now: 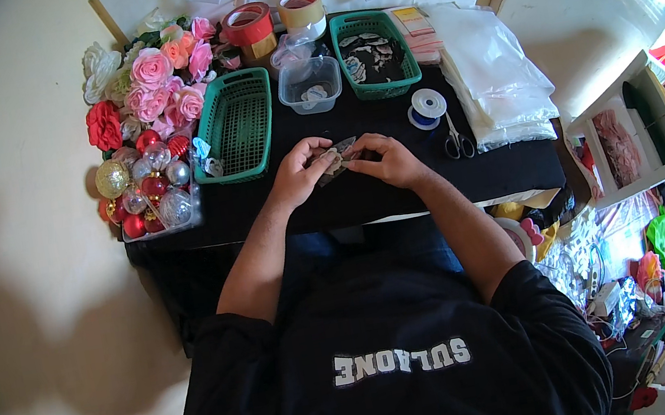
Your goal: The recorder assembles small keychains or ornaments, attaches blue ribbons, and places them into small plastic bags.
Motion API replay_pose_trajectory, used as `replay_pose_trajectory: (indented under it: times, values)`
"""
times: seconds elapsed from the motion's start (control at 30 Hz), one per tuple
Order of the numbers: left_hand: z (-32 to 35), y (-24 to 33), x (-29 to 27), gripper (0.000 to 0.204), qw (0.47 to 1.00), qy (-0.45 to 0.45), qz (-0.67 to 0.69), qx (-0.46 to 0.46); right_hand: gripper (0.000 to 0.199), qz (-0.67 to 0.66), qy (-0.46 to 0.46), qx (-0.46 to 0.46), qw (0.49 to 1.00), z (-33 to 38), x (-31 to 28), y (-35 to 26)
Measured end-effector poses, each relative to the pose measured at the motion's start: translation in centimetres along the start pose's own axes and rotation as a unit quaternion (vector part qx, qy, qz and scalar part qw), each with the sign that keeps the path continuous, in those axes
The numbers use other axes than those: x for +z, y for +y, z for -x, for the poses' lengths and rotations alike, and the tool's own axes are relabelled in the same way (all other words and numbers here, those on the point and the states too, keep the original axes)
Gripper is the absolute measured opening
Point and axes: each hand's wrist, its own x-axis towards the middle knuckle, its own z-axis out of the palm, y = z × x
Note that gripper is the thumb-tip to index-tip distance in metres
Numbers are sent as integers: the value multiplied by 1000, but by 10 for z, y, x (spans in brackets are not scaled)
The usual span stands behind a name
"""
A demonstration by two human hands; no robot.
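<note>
Over the front part of the black-covered table, my left hand (pixel 299 178) and my right hand (pixel 388 163) meet with closed fingers. Between them is a small pale, patterned flat piece (pixel 333 162), with what looks like a clear plastic sleeve around or beside it. My fingers hide much of both. Just beyond stands a clear plastic tub (pixel 308 76) with a small whitish piece inside. A green basket (pixel 337 48) at its right holds several similar small pieces. To its left, another green basket (pixel 267 122) shows its bare mesh bottom.
Scissors (pixel 455 139) and a thread spool (pixel 427 108) lie right of my hands, beside stacked clear plastic bags (pixel 494 66). Tape rolls (pixel 247 24) stand at the back. Artificial flowers (pixel 153 83) and a box of shiny baubles (pixel 153 189) fill the left side.
</note>
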Motion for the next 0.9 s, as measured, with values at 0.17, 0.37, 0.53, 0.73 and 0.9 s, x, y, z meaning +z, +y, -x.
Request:
replay_pose_trajectory:
  times: [0.17,0.37,0.53,0.73,0.9]
  values:
    - [0,2,1,30,1000,-5,-9,-14,26,40,-26,-3,999,1,-2,-5]
    - [1,3,1,28,999,-8,-50,0,27,150,-19,-73,986,1,0,-8]
    - [1,1,1,26,999,-12,-46,-3,27,139,-12,-75,987,1,1,-7]
    - [0,-1,0,24,1000,-3,-7,-7,21,-7,-6,51,999,2,-1,-5]
    - [0,-3,2,22,999,33,-23,18,23,-149,54,104,982,2,0,-1]
